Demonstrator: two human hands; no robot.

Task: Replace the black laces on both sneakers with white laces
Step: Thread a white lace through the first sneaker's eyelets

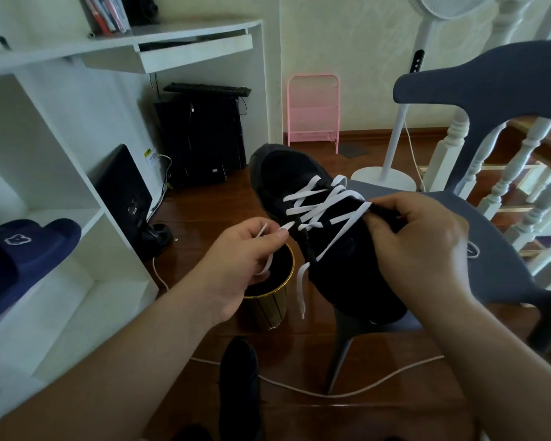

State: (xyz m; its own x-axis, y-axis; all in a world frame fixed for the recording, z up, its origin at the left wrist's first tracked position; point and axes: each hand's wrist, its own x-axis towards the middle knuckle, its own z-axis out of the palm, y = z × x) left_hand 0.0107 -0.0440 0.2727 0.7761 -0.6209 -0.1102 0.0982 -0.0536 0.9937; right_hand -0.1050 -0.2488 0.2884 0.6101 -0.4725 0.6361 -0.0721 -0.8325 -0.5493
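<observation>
A black sneaker (pixel 280 179) rests on the grey chair seat (pixel 490 249), toe pointing away, with a white lace (pixel 325 202) crossed through several eyelets. My left hand (pixel 245 253) pinches one white lace end near the shoe's left side. My right hand (pixel 417 240) grips the shoe's tongue and right eyelet edge. The lace's other end (pixel 301 291) hangs loose off the left side. A second black sneaker (pixel 239 377) lies on the floor below.
A gold-rimmed black bin (pixel 272 300) stands on the wooden floor under my left hand. White shelving (pixel 77 218) with a navy slipper (pixel 23 249) is at left. A white cable (pixel 331 393) crosses the floor. Fan stand (pixel 392 160) and railing are behind the chair.
</observation>
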